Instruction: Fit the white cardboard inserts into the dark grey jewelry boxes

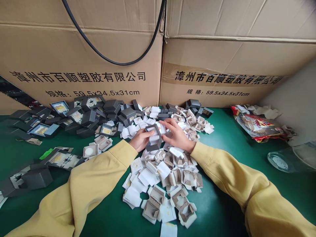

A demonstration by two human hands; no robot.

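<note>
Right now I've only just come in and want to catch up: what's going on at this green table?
A person's left hand holds a small dark open box, with the right hand at its other side. White and grey card pieces lie heaped around them on the table; more dark boxes are piled mostly to the left.

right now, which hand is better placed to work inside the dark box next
Right, I'd say: the left hand already holds the dark box, thumb over its rim, while the right hand is beside it with fingers spread.
</note>
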